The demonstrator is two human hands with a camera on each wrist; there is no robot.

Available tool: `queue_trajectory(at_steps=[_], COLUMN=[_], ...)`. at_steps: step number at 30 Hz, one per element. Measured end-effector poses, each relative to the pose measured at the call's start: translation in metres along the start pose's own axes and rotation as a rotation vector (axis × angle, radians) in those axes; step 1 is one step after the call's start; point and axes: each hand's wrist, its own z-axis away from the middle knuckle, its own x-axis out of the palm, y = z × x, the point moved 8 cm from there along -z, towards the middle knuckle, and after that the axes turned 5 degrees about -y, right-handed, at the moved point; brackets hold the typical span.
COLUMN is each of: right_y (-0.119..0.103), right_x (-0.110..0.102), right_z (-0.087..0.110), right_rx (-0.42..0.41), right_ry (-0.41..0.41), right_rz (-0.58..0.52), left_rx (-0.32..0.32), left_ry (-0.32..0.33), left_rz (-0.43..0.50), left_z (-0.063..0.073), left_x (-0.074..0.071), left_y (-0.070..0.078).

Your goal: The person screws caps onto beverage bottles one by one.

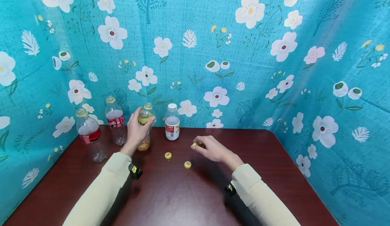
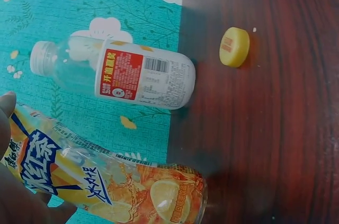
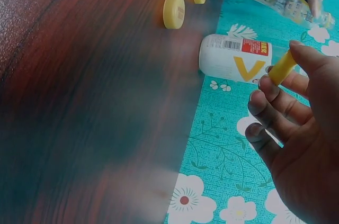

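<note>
My left hand (image 1: 137, 127) grips the upper part of an iced tea bottle (image 2: 132, 184) with a yellow and orange label. No cap sits on that bottle's neck in the head view. Between thumb and fingers, my right hand (image 1: 213, 148) pinches a yellow bottle cap (image 3: 283, 69) above the table. Two more yellow caps lie on the tabletop, one cap (image 1: 168, 155) nearer the iced tea bottle and another cap (image 1: 187, 165) nearer my right hand. Right of the iced tea bottle stands a white-labelled bottle (image 1: 172, 126) with a white cap.
Two clear bottles with red labels stand at the left, a front bottle (image 1: 90, 134) and a rear bottle (image 1: 115, 121). The dark wooden table (image 1: 182, 195) meets a blue flowered curtain (image 1: 195, 77) behind and at both sides.
</note>
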Motion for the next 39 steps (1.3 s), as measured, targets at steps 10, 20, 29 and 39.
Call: queue_trajectory(at_steps=[10, 20, 29, 39], right_y=[-0.001, -0.001, 0.000, -0.004], right_x=[-0.006, -0.010, -0.018, -0.030], right_z=[0.004, 0.007, 0.009, 0.014], right_rx=[-0.019, -0.038, -0.024, -0.096], right_ry=[0.029, 0.038, 0.056, 0.130], right_rz=[-0.010, -0.024, -0.033, -0.079], left_rx=[0.018, 0.039, 0.023, 0.037], left_ry=[-0.014, -0.023, -0.044, -0.067], left_rz=[0.001, -0.004, 0.008, -0.021], left_z=[0.004, 0.009, 0.010, 0.013], left_x=[0.000, -0.002, -0.002, -0.006], left_y=[-0.004, -0.007, -0.007, -0.001])
